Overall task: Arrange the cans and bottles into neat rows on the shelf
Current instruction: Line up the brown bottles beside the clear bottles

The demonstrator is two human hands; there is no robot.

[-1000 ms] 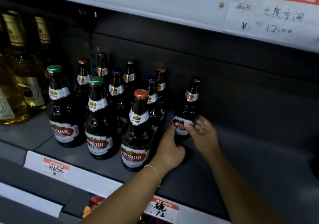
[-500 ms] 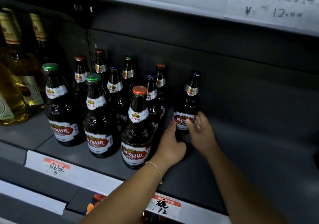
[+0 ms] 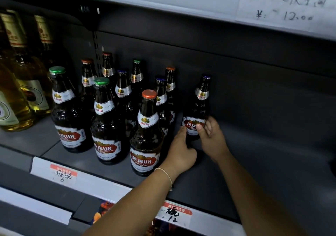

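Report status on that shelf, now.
Both hands, left hand and right hand, grip the lone dark-glass blue-capped beer bottle, upright. Nothing blocking; grouped bottles close left.

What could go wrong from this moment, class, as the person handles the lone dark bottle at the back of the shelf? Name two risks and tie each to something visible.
1. The lone bottle is tall and narrow, and both hands hold it low, the left hand near its base and the right hand at its label; a quick slide could tip it.
2. The left forearm passes close to the orange-capped front bottle; pulling back carelessly might knock it off the shelf.
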